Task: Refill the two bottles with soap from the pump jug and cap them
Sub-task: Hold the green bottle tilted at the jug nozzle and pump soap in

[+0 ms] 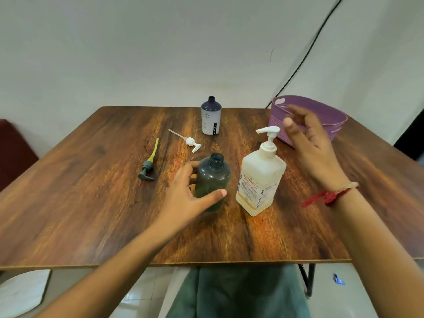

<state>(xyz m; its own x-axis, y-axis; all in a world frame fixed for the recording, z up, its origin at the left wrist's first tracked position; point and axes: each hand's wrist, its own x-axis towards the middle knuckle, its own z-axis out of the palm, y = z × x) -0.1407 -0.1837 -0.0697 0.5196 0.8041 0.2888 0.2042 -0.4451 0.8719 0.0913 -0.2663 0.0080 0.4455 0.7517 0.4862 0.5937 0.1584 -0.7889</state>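
Left hand (185, 195), fingers clamped round the open dark translucent plastic bottle (213, 177) just left of the white square pump jug (260, 180); right hand (309, 143), fingers apart, beside its nozzle; white-and-navy bottle (211, 119) stands beyond.

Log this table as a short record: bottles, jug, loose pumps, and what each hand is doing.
dark bottle: upright, uncapped, held by left hand
white bottle: upright, uncapped, far side of table
pump jug: upright, pump fitted, right of dark bottle
loose pumps: grey pump and white pump lying on table
right hand: open, raised beside jug's pump head, not touching
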